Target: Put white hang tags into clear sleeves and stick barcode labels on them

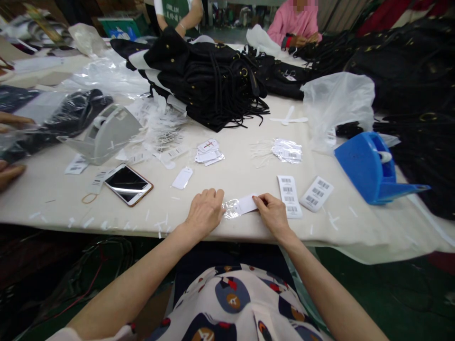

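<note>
Near the table's front edge, my left hand [206, 210] is closed on one end of a small see-through plastic sleeve [232, 208]. A blank white hang tag [248, 204] reaches from the sleeve to my right hand [272, 212], whose thumb and fingers pinch its far end. How far the tag sits inside the sleeve I cannot tell. Just right of that hand lie a strip of barcode stickers [289, 196] and a second barcode sheet [317, 193]. Beyond my hands are a single white tag [182, 178], a stack of tags [209, 151] and a bunch of stringed, sleeved tags [287, 150].
A phone [128, 183] and a grey tape dispenser [106, 132] lie left; a blue dispenser [373, 166] stands right. Black bags [206, 71] are heaped behind. Another person's hand [10, 173] shows at the left edge; two people [295, 23] are across the table.
</note>
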Tool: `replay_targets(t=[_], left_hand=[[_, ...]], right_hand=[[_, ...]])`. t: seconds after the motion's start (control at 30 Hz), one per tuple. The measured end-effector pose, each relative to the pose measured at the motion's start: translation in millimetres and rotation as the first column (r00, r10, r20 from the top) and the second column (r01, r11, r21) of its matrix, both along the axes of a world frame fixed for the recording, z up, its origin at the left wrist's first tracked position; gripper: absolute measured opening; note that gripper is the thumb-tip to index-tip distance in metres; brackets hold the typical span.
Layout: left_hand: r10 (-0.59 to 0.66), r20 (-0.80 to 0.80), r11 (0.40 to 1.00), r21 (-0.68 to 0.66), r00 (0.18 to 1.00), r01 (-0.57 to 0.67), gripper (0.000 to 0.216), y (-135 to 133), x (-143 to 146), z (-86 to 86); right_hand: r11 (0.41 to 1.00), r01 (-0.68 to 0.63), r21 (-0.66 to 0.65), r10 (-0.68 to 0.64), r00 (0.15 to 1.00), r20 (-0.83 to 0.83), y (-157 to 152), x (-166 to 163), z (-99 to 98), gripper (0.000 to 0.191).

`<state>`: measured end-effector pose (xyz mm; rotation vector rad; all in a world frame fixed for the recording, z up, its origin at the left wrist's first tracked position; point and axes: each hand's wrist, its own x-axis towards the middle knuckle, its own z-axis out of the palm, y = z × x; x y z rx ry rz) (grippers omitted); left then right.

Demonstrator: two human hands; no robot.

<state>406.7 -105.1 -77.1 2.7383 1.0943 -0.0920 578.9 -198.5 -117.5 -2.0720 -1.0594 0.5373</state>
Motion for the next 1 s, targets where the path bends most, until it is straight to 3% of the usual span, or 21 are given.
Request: replay_targets(t=[0.03, 0.1, 0.17, 0.2, 0.3, 0.37, 0.43, 0.53, 0.63, 0.87, 1.0], left_hand=[[-0.132, 0.056, 0.99, 0.052, 0.99, 0.129, 0.029, -0.3, 0.1, -1.9], [-0.423, 0.141, 0.906, 0.089, 0.895, 0.415, 0.029, 0.5, -0.3, -9.5], [-0.58, 0.188, 0.813, 0.078, 0.793, 0.576, 0.029, 1.9, -1.9, -19.7], [-0.601, 0.202, 0.797, 0.073, 0.774, 0.6, 0.029, 2.4, -3.0, -24.7], [-0.58, 0.23, 0.811, 0.072, 0.781, 0.581, 0.032, 3.4, -4.6, -33.0], [-0.568, 0.23, 0.818, 0.047, 0.79, 0.574, 0.034, 3.7, -2.9, -31.5], [-0.547, 0.211, 0.829, 0.001, 0.81, 0.56, 0.034, 4.0, 1.4, -26.0], [-0.509, 0.178, 0.849, -0.058, 0.842, 0.526, 0.031, 5.0, 9.8, -17.6], [-0.495, 0.162, 0.856, -0.08, 0.854, 0.511, 0.029, 6.8, 16.6, -13.8], [-0.474, 0.102, 0.872, -0.083, 0.875, 0.482, 0.026, 4.8, 27.0, 0.8], [-0.394, 0.254, 0.915, 0.017, 0.883, 0.403, 0.023, -6.8, 45.2, 7.9]], right_hand=[[1.0, 0.0, -0.007, 0.0, 1.0, 0.022, 0.7, -0.5, -0.8, 0.031], [1.0, -0.003, -0.015, 0.004, 0.998, 0.063, 1.9, -1.6, -1.5, 0.031], [1.0, -0.022, -0.021, 0.024, 0.995, 0.098, 1.4, -1.3, -0.4, 0.03], [0.999, -0.037, -0.019, 0.038, 0.992, 0.116, 0.0, 0.2, 1.0, 0.029], [0.999, -0.02, 0.027, 0.013, 0.971, 0.24, -9.7, 12.0, 8.0, 0.027], [0.997, 0.073, 0.028, -0.078, 0.913, 0.401, -18.8, 24.6, 14.2, 0.027], [0.979, 0.196, -0.057, -0.133, 0.824, 0.551, -26.4, 37.1, 20.1, 0.033], [0.924, 0.295, -0.245, -0.074, 0.764, 0.641, -29.7, 48.8, 26.3, 0.04], [0.902, 0.298, -0.312, -0.032, 0.768, 0.639, -23.8, 52.5, 28.8, 0.041], [0.887, 0.306, -0.346, -0.089, 0.848, 0.522, -5.4, 69.4, 25.0, 0.051], [0.918, 0.283, -0.277, -0.165, 0.909, 0.384, -3.8, 81.4, 18.3, 0.061]])
